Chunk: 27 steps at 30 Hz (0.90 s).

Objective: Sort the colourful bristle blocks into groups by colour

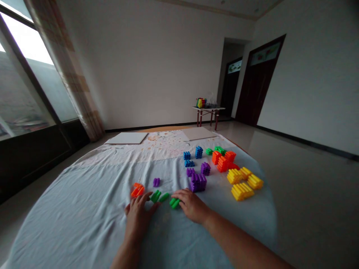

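Near the front of the cloth-covered table, my left hand (pixel 138 209) has its thumb and index finger at a joined green block piece (pixel 155 196), closed about its near side. A single green block (pixel 164 197) lies just right of that piece. My right hand (pixel 193 205) is closed on another small green block piece (pixel 174 203), its fingers over the right side. Beyond my left fingers sits an orange block group (pixel 137 189). A small purple pair of blocks (pixel 156 182) lies a little farther away. The larger purple block cluster (pixel 198 182) stands just beyond my right hand.
Yellow blocks (pixel 242 191), orange blocks (pixel 223 163), green blocks (pixel 220 150) and blue blocks (pixel 199 152) are grouped on the right half. Two flat boards, a left one (pixel 127 138) and a right one (pixel 199 133), lie at the far edge. A small table (pixel 209 108) stands behind.
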### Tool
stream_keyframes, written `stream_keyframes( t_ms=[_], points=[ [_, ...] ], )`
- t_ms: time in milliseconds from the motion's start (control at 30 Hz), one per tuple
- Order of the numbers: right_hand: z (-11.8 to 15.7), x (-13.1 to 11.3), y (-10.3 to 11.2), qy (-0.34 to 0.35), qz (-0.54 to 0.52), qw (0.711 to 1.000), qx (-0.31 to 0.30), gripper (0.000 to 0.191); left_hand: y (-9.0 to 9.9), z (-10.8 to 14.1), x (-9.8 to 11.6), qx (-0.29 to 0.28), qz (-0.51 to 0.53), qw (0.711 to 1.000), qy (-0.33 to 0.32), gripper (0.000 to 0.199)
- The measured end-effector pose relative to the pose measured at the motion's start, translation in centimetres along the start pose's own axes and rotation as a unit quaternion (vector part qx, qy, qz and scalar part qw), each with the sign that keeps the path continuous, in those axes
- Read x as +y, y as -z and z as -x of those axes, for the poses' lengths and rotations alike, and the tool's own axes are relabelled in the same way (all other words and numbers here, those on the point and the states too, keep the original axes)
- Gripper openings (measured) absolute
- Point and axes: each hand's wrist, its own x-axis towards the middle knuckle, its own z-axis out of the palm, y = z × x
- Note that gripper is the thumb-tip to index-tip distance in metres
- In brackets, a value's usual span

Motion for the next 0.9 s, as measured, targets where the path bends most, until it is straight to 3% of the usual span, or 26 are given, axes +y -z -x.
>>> stream_keyframes(
  t_ms=[100,233,367,700,900],
  points=[
    [0.5,0.2,-0.7,-0.022,0.007,0.999,0.035,0.043,0.1,0.2,0.6,0.004,0.003,1.000,0.007,0.045],
    [0.8,-0.2,-1.5,-0.072,0.034,0.994,0.076,0.039,0.8,0.4,0.6,0.045,-0.030,0.997,0.059,0.033],
    [0.6,-0.5,-1.8,-0.097,0.064,0.991,0.062,0.035,1.5,0.4,0.1,0.075,-0.059,0.991,0.090,0.036],
    [0.8,-0.5,-0.6,-0.045,0.047,0.996,0.061,0.014,0.8,0.0,-2.3,0.105,-0.053,0.990,0.078,0.042],
    [1.2,-0.7,0.4,-0.078,0.035,0.996,0.027,0.013,1.0,0.4,-0.4,0.143,-0.035,0.986,0.072,0.039]
  ],
)
